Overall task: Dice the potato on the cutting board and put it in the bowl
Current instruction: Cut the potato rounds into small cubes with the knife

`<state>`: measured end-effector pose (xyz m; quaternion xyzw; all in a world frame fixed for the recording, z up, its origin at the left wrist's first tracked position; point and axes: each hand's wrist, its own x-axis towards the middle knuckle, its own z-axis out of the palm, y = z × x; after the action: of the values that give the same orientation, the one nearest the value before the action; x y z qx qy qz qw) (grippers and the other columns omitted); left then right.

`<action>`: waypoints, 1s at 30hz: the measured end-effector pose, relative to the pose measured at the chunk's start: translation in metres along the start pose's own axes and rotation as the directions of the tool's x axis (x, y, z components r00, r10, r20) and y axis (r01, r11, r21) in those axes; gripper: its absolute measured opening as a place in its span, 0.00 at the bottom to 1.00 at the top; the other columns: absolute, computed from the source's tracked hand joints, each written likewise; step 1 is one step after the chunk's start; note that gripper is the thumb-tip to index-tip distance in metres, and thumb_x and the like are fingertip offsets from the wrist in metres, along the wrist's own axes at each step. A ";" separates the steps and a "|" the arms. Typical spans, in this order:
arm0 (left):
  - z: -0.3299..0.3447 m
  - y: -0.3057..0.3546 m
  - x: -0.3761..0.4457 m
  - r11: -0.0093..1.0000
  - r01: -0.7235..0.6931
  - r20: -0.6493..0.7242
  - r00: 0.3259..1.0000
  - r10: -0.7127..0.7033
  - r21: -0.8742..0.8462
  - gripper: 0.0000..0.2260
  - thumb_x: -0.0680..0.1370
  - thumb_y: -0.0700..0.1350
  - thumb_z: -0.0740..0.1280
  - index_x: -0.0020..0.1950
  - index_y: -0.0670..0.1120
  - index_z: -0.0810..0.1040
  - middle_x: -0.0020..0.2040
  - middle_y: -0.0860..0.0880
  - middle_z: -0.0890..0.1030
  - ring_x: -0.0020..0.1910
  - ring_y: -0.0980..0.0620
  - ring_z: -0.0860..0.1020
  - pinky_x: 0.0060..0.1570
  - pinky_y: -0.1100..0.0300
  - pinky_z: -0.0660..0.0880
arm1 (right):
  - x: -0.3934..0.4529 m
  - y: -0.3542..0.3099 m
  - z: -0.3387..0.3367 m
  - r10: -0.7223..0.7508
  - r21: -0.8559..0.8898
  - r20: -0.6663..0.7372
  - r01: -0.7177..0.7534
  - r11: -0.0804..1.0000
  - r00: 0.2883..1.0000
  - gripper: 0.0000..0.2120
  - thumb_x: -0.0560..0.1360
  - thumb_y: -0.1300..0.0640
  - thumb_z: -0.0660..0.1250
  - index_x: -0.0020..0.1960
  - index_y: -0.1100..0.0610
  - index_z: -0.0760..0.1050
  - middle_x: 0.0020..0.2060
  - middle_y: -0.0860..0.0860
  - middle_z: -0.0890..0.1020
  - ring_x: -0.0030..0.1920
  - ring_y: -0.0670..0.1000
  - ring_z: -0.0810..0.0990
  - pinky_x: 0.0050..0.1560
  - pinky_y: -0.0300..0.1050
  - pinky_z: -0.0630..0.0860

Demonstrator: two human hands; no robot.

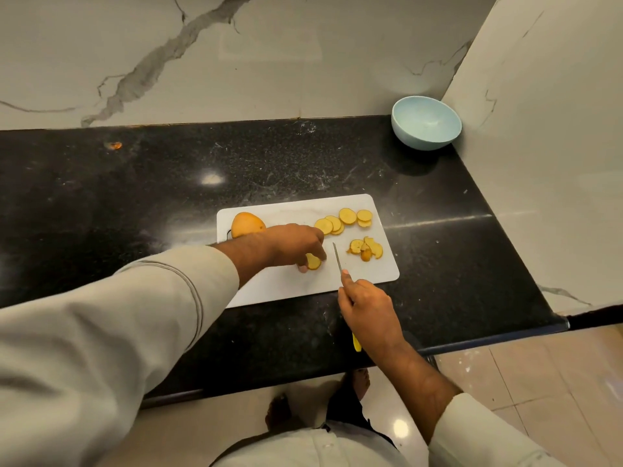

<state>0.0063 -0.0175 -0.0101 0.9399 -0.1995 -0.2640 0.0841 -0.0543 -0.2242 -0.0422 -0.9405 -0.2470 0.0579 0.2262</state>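
A white cutting board (269, 284) lies on the black counter. An uncut potato piece (246, 224) sits at the board's left end. Several round slices (344, 220) lie in a row at the far right, and a small heap of slices (366, 247) sits below them. My left hand (296, 242) reaches over the board and its fingertips hold down a slice (314, 262). My right hand (367, 311) grips a knife (337, 257) with a yellow handle, blade pointing away just right of that slice. The pale blue bowl (425, 122) stands empty at the back right corner.
Marble walls close in the counter (135, 203) at the back and on the right, next to the bowl. The counter's front edge runs just below the board. Tiled floor and my feet show beneath it.
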 end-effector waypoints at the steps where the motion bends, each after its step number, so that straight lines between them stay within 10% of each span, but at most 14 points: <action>1: 0.000 -0.001 0.002 1.000 0.006 -0.001 1.000 -0.006 -0.014 0.21 0.76 0.40 0.70 0.68 0.49 0.74 0.62 0.49 0.73 0.59 0.49 0.73 0.52 0.62 0.70 | 0.000 0.001 0.000 0.002 0.000 0.001 -0.002 1.000 1.000 0.22 0.81 0.55 0.61 0.73 0.58 0.66 0.43 0.52 0.79 0.41 0.47 0.76 0.44 0.40 0.77; 10: 0.021 -0.004 -0.004 0.898 0.187 -0.196 0.939 -0.283 -0.399 0.17 0.69 0.46 0.77 0.56 0.50 0.82 0.51 0.50 0.77 0.48 0.52 0.75 0.44 0.61 0.72 | 0.001 0.006 0.003 0.012 -0.019 0.034 -0.011 1.000 0.999 0.22 0.82 0.54 0.59 0.74 0.57 0.65 0.44 0.52 0.79 0.42 0.48 0.77 0.46 0.43 0.78; 18: 0.072 0.044 -0.002 0.474 0.309 -0.290 0.489 -0.823 -0.825 0.21 0.69 0.53 0.76 0.58 0.49 0.79 0.52 0.48 0.78 0.50 0.47 0.77 0.50 0.55 0.74 | 0.013 -0.004 0.012 0.027 -0.096 0.115 -0.016 0.995 0.993 0.22 0.83 0.53 0.55 0.75 0.55 0.62 0.47 0.52 0.78 0.45 0.50 0.77 0.47 0.45 0.77; 30: 0.061 0.023 -0.013 0.524 0.291 -0.225 0.665 -0.712 -0.800 0.22 0.69 0.45 0.78 0.62 0.48 0.80 0.49 0.46 0.82 0.47 0.48 0.79 0.49 0.57 0.75 | 0.018 -0.009 0.018 0.000 -0.105 0.210 0.022 0.994 0.978 0.22 0.83 0.52 0.53 0.76 0.56 0.60 0.47 0.52 0.77 0.46 0.50 0.76 0.46 0.45 0.75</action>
<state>-0.0437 -0.0367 -0.0499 0.8796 0.2435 -0.0614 0.4041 -0.0461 -0.2015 -0.0539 -0.9384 -0.2774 0.1423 0.1488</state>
